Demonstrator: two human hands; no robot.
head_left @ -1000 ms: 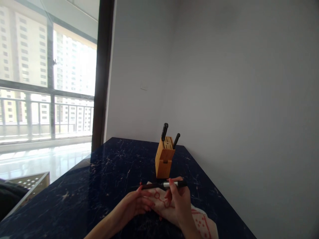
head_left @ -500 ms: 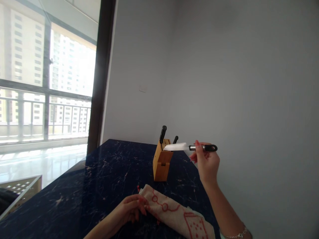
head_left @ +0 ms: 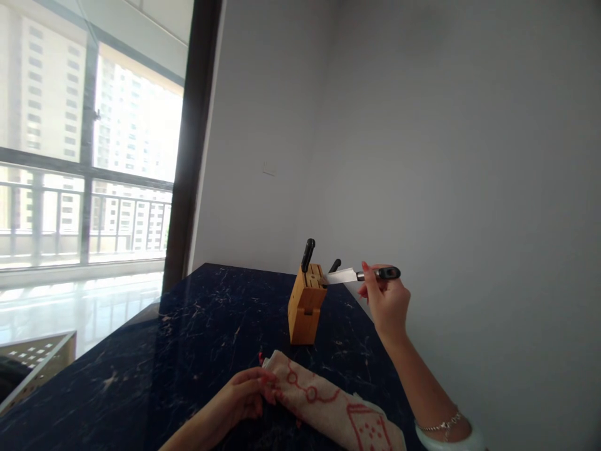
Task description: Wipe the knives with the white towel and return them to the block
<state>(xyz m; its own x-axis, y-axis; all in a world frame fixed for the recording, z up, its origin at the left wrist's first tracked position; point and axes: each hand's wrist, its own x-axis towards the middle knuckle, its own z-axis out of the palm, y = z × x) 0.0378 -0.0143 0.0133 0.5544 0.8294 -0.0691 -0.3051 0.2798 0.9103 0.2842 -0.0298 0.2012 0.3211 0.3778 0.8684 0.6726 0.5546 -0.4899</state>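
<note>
A kitchen knife with a broad pale blade and a black-and-silver handle is gripped by my right hand. The blade lies nearly level, its tip at the slotted top of a wooden knife block; whether the tip touches the wood I cannot tell. Two other black knife handles stick up from the block or just behind it. Below, my left hand has its fingers closed at the left end of a folded beige cloth with red drawings.
The block and cloth rest on a dark blue marbled table. A grey wall rises close on the right and behind. At lower left stands a perforated metal chair or rack, near a bright window.
My right hand has shifted slightly left with the knife, and the blade has turned, its tip now farther right over the block's top. The left hand and cloth stay nearly in place.
</note>
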